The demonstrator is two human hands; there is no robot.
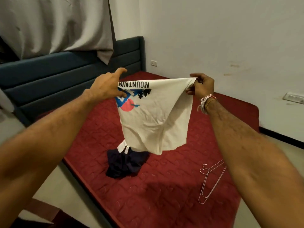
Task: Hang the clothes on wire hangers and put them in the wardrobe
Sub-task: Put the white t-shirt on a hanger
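Shirt (154, 119): held up over bed (164, 195) middle, top edge pinched by left hand (107, 86) and right hand (201, 87). Not on hanger yet. Hangers (210, 181) bare, near right on bed. Dark clothes (125, 163) heaped below shirt, waiting. Wardrobe out of view.

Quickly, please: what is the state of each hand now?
Left hand: closed, pinching the left edge of the white T-shirt.
Right hand: closed, its grip on the T-shirt's other top corner.
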